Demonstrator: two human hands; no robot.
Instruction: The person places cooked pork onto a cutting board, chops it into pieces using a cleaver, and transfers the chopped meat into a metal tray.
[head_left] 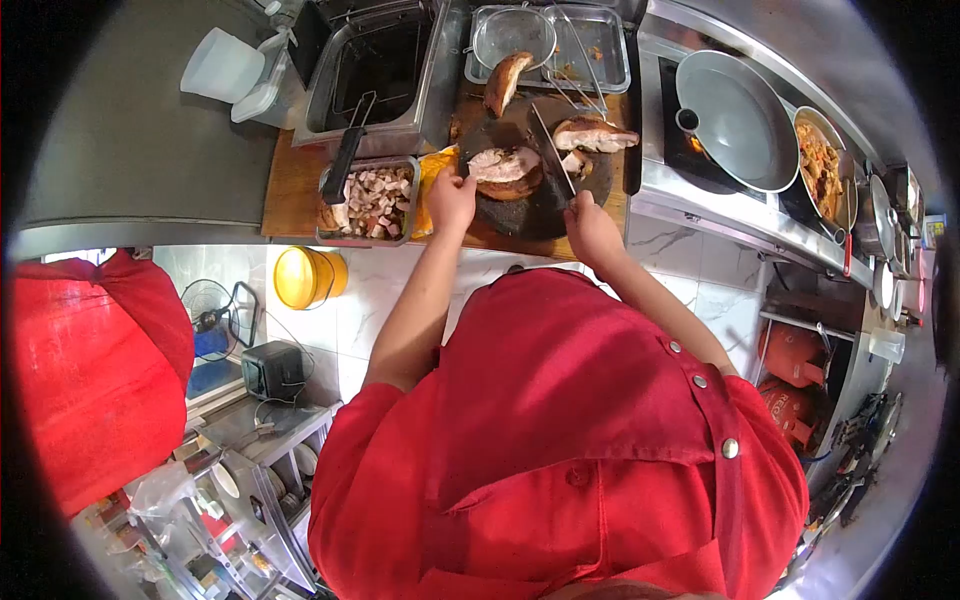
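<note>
My right hand point(592, 232) grips a knife point(553, 150) by its handle, blade pointing away from me over a round dark cutting board point(520, 218). At the board's left side, the fingers of my left hand point(452, 203) hold the near-left end of a browned piece of cooked meat point(508, 172) with a pale cut face. Right of the blade lie a small cut chunk point(575, 164) and a longer meat piece point(594, 134). Another browned piece point(507, 84) sits at the board's far edge. Left of my left hand are a yellow packet point(435, 170) and a container of diced meat point(378, 202).
A deep fryer point(425, 95) with a black-handled basket point(345, 160) stands at the back left. Behind the board is a metal tray point(612, 60) with a strainer point(514, 38). A wok point(735, 120) and a food-filled pan point(820, 170) are right. Another person's red clothing point(100, 370) appears left.
</note>
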